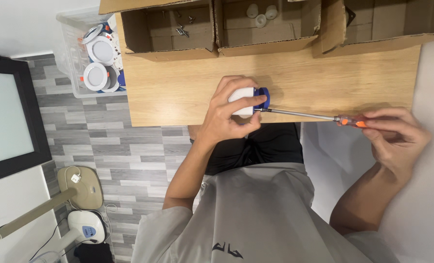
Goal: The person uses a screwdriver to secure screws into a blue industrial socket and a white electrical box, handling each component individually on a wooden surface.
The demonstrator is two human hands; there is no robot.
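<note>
White fixture with blue back [248,101] on wooden table edge, orange-handled screwdriver [304,115] tip against it

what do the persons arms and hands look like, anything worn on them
Both hands, left hand and right hand, are bare: no gloves, rings, watch or wristband visible. The forearms are uncovered too. Loose short sleeves of a light grey t-shirt end around the elbows.

Three cardboard boxes [263,29] stood along the surface [178,92]; beside it, a clear bin [76,53] held round lights [100,51].
</note>
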